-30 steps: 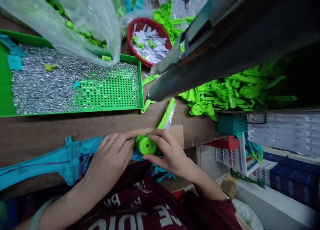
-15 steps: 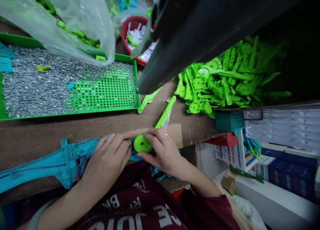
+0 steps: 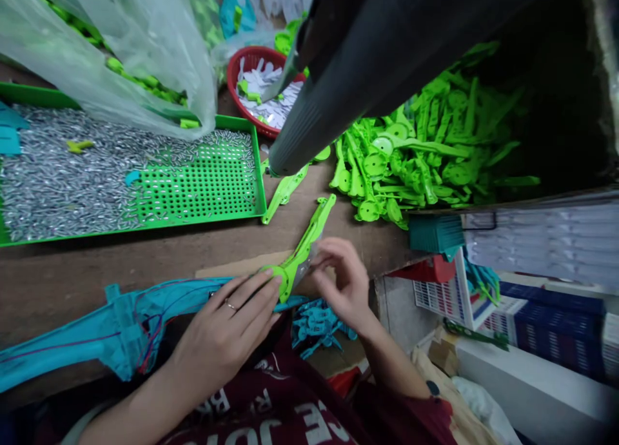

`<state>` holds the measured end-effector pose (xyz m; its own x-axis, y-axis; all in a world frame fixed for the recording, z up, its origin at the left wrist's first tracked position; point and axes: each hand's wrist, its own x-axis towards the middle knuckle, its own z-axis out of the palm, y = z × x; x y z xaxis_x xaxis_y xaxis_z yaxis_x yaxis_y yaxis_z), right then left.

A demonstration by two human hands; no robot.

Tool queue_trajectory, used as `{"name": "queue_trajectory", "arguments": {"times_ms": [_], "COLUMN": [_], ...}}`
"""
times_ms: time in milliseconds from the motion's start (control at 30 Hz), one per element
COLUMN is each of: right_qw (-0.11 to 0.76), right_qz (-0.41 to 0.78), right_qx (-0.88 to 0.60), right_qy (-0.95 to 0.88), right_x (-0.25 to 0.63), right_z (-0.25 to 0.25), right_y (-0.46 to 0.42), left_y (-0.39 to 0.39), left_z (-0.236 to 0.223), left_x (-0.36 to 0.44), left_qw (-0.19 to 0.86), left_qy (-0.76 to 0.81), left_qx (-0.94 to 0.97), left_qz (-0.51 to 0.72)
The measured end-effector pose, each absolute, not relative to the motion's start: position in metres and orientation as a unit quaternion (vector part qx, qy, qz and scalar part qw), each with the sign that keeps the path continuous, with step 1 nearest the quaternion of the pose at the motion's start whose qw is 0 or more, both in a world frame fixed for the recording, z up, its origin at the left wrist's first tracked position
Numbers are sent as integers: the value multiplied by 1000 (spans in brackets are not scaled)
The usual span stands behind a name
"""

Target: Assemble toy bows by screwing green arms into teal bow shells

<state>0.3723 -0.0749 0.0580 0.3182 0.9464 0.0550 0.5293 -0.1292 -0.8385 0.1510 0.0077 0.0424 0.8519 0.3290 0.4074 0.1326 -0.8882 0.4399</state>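
A lime-green plastic part with a round end and a long arm (image 3: 309,236) lies slantwise before me, its far tip pointing away. My left hand (image 3: 236,316) is closed over the round end, fingers side by side. Along its right side runs a greyish translucent strip (image 3: 300,272). My right hand (image 3: 342,280) is beside that strip with thumb and fingers curled together; whatever is between the fingertips is hidden. Under my left hand and to its left lies a long turquoise plastic shell (image 3: 126,332) with thin purple and red wires.
A green perforated tray (image 3: 203,180) holds many small metal pins. Behind it are a plastic bag (image 3: 178,64) and a red basket (image 3: 233,84) of white pieces. A dark post (image 3: 309,135) slants overhead. Green parts (image 3: 396,168) spill from a box at right. Turquoise parts (image 3: 322,326) lie below.
My left hand has moved right onto the round end. My right hand has let go of the round end and moved right to the strip. The view has shifted slightly.
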Motion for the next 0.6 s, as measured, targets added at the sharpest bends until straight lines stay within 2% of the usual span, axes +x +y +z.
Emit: {"name": "queue_trajectory", "arguments": {"times_ms": [100,200,367,500,600], "right_qw": [484,531,556,583,594], "right_qz": [315,413,513,508,484], "right_qx": [-759,-715,-637,-614,-621], "right_qy": [-301,-193,-147,-157,-164], "right_x": [395,413,425,426,423], "right_z": [47,40,52,54,48], "right_y": [-56,-29,-10,-13,-14], "left_y": [6,8,8,4,2], "left_z": [34,25,16,26,40], "left_x": [147,142,133,137,157], "left_qw": [176,157,166,198,260], "left_qy": [105,84,65,88,185], "left_qx": [949,952,954,939,904], "left_qz": [238,250,242,267,286]}}
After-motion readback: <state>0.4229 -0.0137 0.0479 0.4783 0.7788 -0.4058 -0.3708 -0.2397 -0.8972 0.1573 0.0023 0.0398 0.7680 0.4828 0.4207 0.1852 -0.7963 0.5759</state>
